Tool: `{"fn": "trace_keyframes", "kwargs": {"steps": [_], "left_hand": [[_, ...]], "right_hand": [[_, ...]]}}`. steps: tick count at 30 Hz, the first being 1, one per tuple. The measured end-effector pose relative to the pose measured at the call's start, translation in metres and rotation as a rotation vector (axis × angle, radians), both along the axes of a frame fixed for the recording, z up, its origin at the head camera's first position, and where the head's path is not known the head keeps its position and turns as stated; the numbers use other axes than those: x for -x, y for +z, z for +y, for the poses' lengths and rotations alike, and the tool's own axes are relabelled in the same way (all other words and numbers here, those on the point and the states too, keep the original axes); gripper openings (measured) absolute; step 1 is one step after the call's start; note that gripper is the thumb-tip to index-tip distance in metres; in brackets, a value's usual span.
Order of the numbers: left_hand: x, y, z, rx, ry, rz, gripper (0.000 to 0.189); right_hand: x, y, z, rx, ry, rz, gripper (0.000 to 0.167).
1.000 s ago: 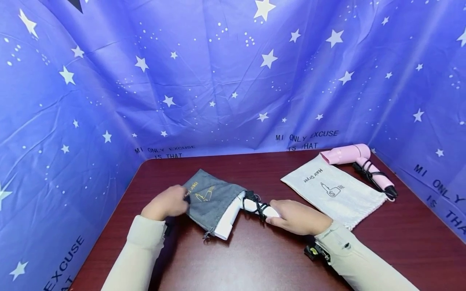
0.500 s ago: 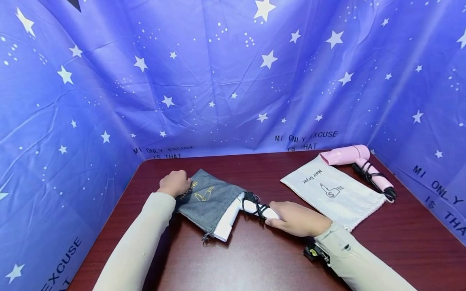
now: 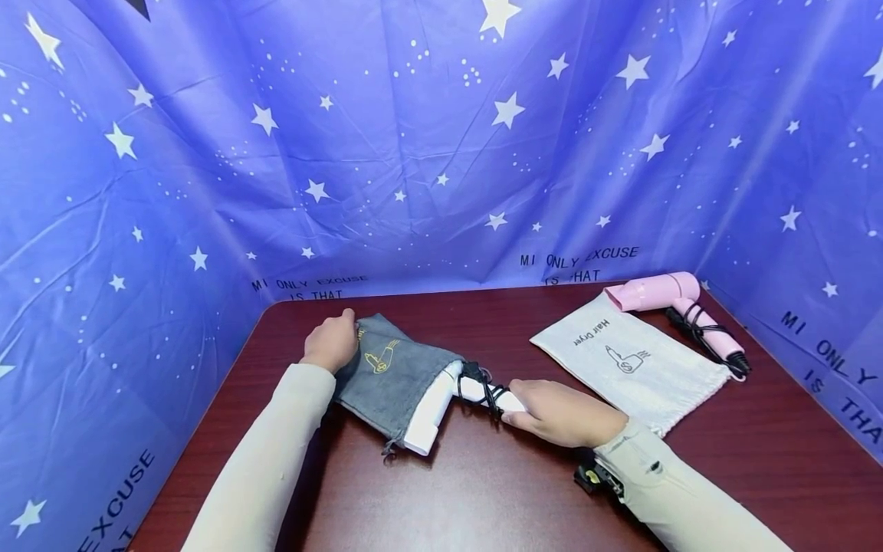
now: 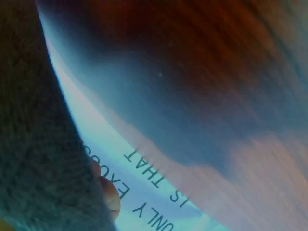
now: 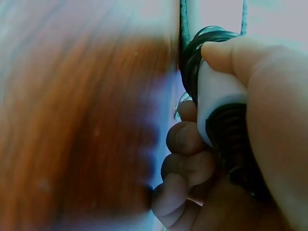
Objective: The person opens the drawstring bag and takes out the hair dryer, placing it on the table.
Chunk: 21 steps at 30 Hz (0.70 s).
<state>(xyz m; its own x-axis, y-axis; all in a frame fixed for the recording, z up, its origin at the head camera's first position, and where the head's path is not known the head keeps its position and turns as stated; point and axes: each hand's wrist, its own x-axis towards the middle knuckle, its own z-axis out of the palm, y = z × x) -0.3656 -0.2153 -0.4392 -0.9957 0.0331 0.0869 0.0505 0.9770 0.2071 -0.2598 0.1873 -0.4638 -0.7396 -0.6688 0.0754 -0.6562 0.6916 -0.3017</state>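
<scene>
My right hand (image 3: 569,412) is wrapped round the handle of a white hair dryer (image 3: 429,418), whose black cord (image 3: 491,395) is wound about that handle. In the right wrist view the fingers curl beneath the handle end (image 5: 219,89) and the thumb lies along it. A grey drawstring bag (image 3: 407,383) printed with a yellow dryer covers most of the dryer's body; nozzle and handle stick out of its mouth. At the bag's closed far-left end my left hand (image 3: 333,341) grips the cloth. Fingertips (image 4: 110,197) show past the dark bag cloth (image 4: 43,134) in the left wrist view.
To the right lies a flat white drawstring bag (image 3: 614,360) with a printed dryer. A pink hair dryer (image 3: 655,293) with a black cord rests against its far edge. The dark red table (image 3: 441,506) is enclosed by a blue star-printed curtain (image 3: 386,153).
My left hand has moved from the bag's near-left side to its far-left end and now grips it, with that end slightly raised. The right hand has stayed on the dryer handle.
</scene>
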Motion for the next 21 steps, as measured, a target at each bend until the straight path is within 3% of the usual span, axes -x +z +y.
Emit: {"fn": "trace_keyframes", "kwargs": {"steps": [21], "left_hand": [[0.0030,-0.0034,-0.0019,0.001,0.014,-0.031,0.029]], "right_hand": [[-0.0006,0.0018,-0.0027,-0.016,0.004,0.043,0.029]]}}
